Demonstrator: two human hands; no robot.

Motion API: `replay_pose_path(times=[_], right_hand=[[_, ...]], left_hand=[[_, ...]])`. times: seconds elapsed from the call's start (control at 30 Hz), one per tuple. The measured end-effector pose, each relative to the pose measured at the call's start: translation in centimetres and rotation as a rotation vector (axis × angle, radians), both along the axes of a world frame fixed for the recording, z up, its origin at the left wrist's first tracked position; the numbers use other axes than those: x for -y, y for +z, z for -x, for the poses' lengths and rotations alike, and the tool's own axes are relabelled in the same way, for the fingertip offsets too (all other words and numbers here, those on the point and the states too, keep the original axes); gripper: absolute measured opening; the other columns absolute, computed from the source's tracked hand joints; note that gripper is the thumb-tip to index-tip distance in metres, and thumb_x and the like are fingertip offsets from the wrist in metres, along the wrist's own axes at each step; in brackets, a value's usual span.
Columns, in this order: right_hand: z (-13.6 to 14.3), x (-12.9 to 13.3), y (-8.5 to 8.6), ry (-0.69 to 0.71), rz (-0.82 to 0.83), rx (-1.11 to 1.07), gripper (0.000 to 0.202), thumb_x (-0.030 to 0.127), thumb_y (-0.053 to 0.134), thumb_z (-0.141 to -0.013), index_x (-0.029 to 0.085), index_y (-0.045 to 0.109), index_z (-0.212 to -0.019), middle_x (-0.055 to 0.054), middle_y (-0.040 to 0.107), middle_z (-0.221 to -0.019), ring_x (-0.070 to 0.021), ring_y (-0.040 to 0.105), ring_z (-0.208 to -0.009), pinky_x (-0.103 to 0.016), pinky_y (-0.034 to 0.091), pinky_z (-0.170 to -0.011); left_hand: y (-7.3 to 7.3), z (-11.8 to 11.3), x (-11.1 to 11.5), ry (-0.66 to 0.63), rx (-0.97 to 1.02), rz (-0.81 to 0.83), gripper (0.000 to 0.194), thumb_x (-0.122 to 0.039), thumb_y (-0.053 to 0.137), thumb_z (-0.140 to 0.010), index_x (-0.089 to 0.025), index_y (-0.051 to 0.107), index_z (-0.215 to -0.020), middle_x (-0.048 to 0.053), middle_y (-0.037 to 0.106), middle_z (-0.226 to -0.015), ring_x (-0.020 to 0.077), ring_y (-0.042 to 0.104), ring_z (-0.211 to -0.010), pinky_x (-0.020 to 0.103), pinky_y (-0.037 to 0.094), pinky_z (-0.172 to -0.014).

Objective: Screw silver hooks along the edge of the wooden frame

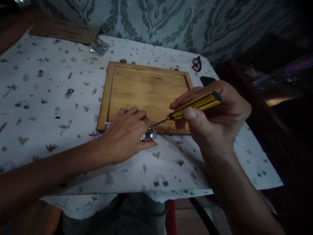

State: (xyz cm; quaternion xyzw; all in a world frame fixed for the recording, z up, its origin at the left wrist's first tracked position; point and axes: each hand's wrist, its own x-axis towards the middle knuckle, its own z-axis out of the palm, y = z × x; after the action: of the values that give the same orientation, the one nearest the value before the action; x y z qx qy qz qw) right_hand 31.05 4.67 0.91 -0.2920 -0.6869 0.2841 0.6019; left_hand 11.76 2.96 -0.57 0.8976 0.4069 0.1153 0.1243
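A framed wooden panel (146, 86), like a small cabinet door, lies flat on the table. At its front edge sits a shiny metal hinge (149, 135), partly covered by my left hand (128, 130). The fingers of that hand curl over the panel's edge, with the thumb below the hinge, holding it against the wood. My right hand (212, 114) is wrapped around the yellow and black handle of a screwdriver (198, 106). The screwdriver slants down to the left, its tip at the hinge. Another bit of metal (107, 123) shows at the panel's front left corner, mostly hidden.
A white patterned cloth (68, 114) covers the table. At the back left lie a brown cardboard piece (66, 31) and several small metal parts (99, 47). A dark reddish object (196, 64) and a dark flat item (207, 80) lie at the right. A patterned curtain (156, 19) hangs behind.
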Motion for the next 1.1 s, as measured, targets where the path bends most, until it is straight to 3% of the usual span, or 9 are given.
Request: replay_pose_path(times=[0.13, 0.3, 0.4, 0.6, 0.77, 0.9, 1.1], right_hand=[[-0.07, -0.18, -0.04, 0.074, 0.067, -0.038, 0.012, 0.028, 0.082, -0.077, 0.031, 0.077, -0.088, 0.002, 0.076, -0.078, -0.0132, 0.056, -0.04, -0.029, 0.04, -0.029], [-0.61, -0.33, 0.15, 0.125, 0.124, 0.034, 0.023, 0.04, 0.072, -0.087, 0.034, 0.079, -0.109, -0.001, 0.078, -0.085, -0.0168, 0.064, -0.049, -0.031, 0.049, -0.037], [-0.61, -0.1, 0.45, 0.095, 0.131, 0.053, 0.016, 0.042, 0.075, -0.087, 0.029, 0.081, -0.094, -0.002, 0.078, -0.084, -0.0123, 0.058, -0.042, -0.03, 0.049, -0.038], [-0.38, -0.09, 0.35, -0.006, 0.115, -0.015, 0.02, 0.042, 0.089, -0.069, 0.03, 0.074, -0.074, 0.0, 0.075, -0.073, -0.0141, 0.053, -0.039, -0.03, 0.037, -0.027], [-0.24, 0.03, 0.42, -0.016, 0.076, -0.029, 0.015, 0.04, 0.083, -0.078, 0.028, 0.074, -0.077, 0.0, 0.076, -0.077, -0.0123, 0.055, -0.039, -0.029, 0.04, -0.029], [-0.27, 0.22, 0.77, -0.076, 0.029, -0.075, 0.02, 0.043, 0.082, -0.08, 0.026, 0.072, -0.077, -0.001, 0.074, -0.076, -0.0114, 0.053, -0.04, -0.028, 0.039, -0.03], [-0.59, 0.15, 0.28, -0.06, 0.044, -0.029, 0.021, 0.047, 0.079, -0.083, 0.028, 0.073, -0.08, 0.001, 0.073, -0.077, -0.0114, 0.052, -0.039, -0.029, 0.041, -0.03]], left_hand=[[0.17, -0.01, -0.09, 0.011, -0.009, 0.003, 0.032, -0.048, 0.073, -0.087, -0.017, 0.07, -0.092, 0.007, 0.067, -0.097, 0.0294, 0.059, -0.102, 0.041, 0.041, -0.082], [0.44, -0.08, -0.09, 0.005, -0.032, 0.029, 0.033, -0.048, 0.073, -0.088, -0.016, 0.07, -0.093, 0.008, 0.067, -0.097, 0.029, 0.059, -0.101, 0.043, 0.042, -0.084], [0.38, -0.11, -0.01, 0.01, -0.037, 0.026, 0.034, -0.049, 0.072, -0.088, -0.016, 0.069, -0.095, 0.007, 0.067, -0.099, 0.0292, 0.059, -0.103, 0.043, 0.043, -0.085], [0.35, -0.2, 0.03, 0.008, -0.057, 0.036, 0.038, -0.052, 0.071, -0.088, -0.015, 0.069, -0.094, 0.008, 0.067, -0.099, 0.0299, 0.059, -0.103, 0.043, 0.044, -0.085], [0.37, -0.08, -0.04, 0.013, -0.043, 0.02, 0.035, -0.05, 0.073, -0.088, -0.016, 0.069, -0.093, 0.008, 0.067, -0.1, 0.0297, 0.059, -0.104, 0.043, 0.044, -0.085], [0.38, -0.04, -0.04, 0.005, -0.042, 0.023, 0.035, -0.05, 0.072, -0.089, -0.015, 0.069, -0.094, 0.008, 0.067, -0.102, 0.0293, 0.059, -0.105, 0.042, 0.044, -0.085], [0.17, -0.08, -0.02, 0.011, -0.03, -0.016, 0.036, -0.051, 0.072, -0.088, -0.016, 0.071, -0.097, 0.007, 0.067, -0.099, 0.0297, 0.059, -0.103, 0.043, 0.046, -0.084]])
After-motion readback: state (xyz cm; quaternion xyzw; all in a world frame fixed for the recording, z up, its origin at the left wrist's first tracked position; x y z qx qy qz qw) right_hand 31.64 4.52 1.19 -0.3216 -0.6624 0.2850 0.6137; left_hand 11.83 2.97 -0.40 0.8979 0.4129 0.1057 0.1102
